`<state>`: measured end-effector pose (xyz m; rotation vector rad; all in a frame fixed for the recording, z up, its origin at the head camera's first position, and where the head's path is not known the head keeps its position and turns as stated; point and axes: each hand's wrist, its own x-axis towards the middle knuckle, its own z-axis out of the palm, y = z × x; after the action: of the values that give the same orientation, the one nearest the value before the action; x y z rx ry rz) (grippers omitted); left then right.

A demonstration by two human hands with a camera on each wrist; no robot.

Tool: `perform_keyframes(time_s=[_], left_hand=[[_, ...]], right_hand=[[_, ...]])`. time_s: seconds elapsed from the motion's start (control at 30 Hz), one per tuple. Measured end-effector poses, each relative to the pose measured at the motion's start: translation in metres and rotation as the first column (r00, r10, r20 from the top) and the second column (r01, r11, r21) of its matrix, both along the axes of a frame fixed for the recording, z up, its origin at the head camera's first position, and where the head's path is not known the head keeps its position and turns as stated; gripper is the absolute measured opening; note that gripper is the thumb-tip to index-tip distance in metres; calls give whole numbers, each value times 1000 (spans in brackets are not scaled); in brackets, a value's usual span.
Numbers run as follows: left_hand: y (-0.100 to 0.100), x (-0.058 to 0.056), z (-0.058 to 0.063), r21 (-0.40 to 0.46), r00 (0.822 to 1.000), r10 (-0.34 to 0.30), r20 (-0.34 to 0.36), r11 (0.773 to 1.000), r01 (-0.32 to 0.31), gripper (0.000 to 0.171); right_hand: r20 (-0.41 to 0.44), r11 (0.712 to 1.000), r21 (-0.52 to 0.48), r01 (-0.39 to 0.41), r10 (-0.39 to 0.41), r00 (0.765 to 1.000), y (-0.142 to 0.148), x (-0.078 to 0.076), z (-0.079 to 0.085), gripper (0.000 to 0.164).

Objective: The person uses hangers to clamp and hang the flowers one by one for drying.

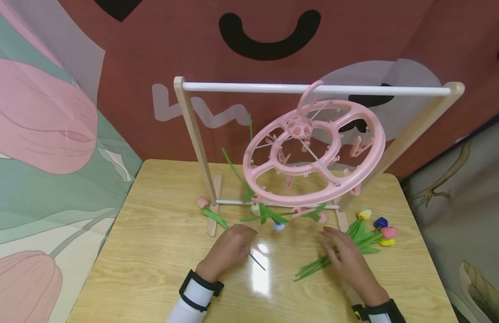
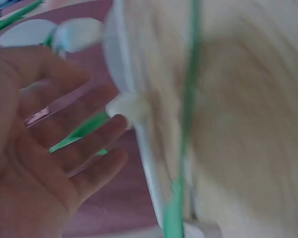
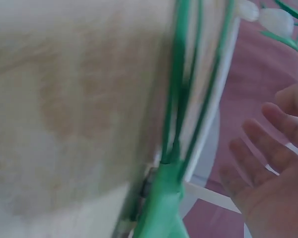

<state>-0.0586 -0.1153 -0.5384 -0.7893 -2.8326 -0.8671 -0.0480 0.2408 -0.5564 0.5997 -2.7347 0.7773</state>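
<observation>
My left hand hovers over the stem of a single pink tulip. In the left wrist view its fingers are spread with nothing between them, and the green stem runs alongside. My right hand is above a bunch of tulips with yellow, blue and pink heads. The right wrist view shows its fingers loosely bent and holding nothing, apart from the green stems. Beyond both hands, a pink clip hanger carries several artificial tulips, among them a blue-and-white one.
The hanger hooks over the white top bar of a wooden rack at the back of the table. Its feet reach forward along the tabletop. Printed curtains close off the back and sides.
</observation>
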Motion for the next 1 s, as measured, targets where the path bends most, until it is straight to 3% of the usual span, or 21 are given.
perform_keyframes(time_s=[0.13,0.3,0.53,0.67,0.8,1.0], left_hand=[[-8,3,-20,-142,997,-58,-53,989,50,32],[-13,8,-37,-259,989,-68,-134,965,31,19],[-14,7,-44,-439,961,-59,-269,896,-68,14],[-14,7,-46,-460,932,-122,-341,886,-52,15],[-8,10,-36,-441,904,-164,-395,897,-30,12],[11,18,0,-387,851,-207,-482,922,6,14]], right_hand=[[-56,998,64,-14,17,998,-1,1,-9,41],[-119,993,108,-55,68,991,-7,2,-16,43],[-105,994,66,-88,94,990,-25,7,-13,38],[-60,992,51,-111,114,992,-34,12,-7,36],[-49,991,22,-136,137,989,-38,15,-4,40],[-82,978,-39,-204,200,976,-46,16,2,49]])
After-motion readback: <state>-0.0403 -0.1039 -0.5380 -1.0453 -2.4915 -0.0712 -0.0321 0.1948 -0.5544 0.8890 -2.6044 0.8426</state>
